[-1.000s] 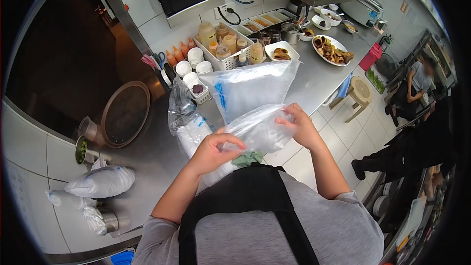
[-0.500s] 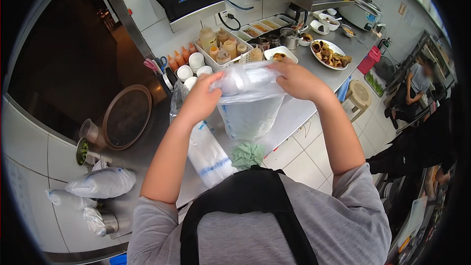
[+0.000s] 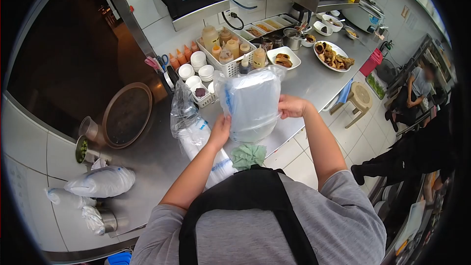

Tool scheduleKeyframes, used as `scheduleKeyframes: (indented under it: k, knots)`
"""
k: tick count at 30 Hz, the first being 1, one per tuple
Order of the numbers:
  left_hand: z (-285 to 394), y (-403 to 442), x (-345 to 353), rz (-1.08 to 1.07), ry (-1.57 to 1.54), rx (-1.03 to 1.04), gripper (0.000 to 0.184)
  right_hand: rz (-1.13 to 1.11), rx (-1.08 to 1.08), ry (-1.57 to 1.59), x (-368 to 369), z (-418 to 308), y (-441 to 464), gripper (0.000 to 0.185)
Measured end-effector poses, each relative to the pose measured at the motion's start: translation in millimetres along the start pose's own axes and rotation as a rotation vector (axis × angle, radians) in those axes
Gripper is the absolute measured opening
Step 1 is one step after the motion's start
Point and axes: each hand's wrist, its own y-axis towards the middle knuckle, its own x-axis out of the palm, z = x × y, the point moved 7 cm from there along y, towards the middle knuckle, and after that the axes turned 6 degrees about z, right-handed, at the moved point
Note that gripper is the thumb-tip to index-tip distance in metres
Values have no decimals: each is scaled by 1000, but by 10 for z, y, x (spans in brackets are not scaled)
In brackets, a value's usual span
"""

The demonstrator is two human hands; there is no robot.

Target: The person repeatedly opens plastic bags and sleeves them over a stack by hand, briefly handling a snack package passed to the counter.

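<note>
A clear plastic bag (image 3: 252, 100) with a pale, box-like shape inside, probably a food container, stands tilted in front of me. My left hand (image 3: 221, 131) is closed on the bag's lower left side. On its right side, my right hand (image 3: 293, 106) pinches the plastic with bent fingers. Just below the bag lies a crumpled green cloth (image 3: 248, 156). A pack of white plastic bags with blue print (image 3: 223, 169) lies beside my left forearm, partly covered by it. Loose clear plastic (image 3: 185, 113) sits at the pack's far end.
Behind the bag stand a white basket of sauce bottles (image 3: 229, 68), stacked white cups (image 3: 198, 60) and a square dish of food (image 3: 283, 60). An oval platter (image 3: 338, 68) lies farther right. On the left are a round brown tray (image 3: 128, 115) and filled bags (image 3: 100, 182). People are at right.
Both hands have moved down from the bag's top edge to its sides. The bag now stands taller, its upper part unfolded, showing the pale shape inside.
</note>
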Motion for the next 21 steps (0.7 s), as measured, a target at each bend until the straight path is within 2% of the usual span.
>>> scheduleKeyframes:
  k: [1,2,4,7,11,13,14,16,17,19,20,21]
  knots:
    - [-273,18,10,6,99,8,43,-16,18,180,14,174,75,37]
    - [-454,-9,8,8,98,12,43,-16,16,177,64,352,152,37]
    - [-726,-68,32,-36,57,-121,46,79,-7,559,117,589,232,33]
    - [-764,-94,73,-50,-47,-104,38,156,-41,594,115,675,258,31]
    - [-787,-145,66,-55,2,-106,41,198,-76,482,78,752,321,29]
    - [-652,-292,246,-122,-760,-531,33,254,-121,258,-35,931,490,33]
    - [-496,-370,271,-128,-759,-532,33,259,-122,261,20,897,434,33]
    - [-347,-545,233,103,-1115,-602,30,445,-61,648,138,890,257,37]
    - [-374,-606,270,106,-1113,-604,30,444,-58,650,198,933,239,37]
    - [-440,-717,336,16,-899,-524,55,473,-20,812,310,1056,190,40]
    - [-521,-668,277,-5,-571,-509,68,472,-7,812,364,1084,198,40]
    - [-689,-609,248,-1,-573,-517,68,555,-45,541,395,963,152,41]
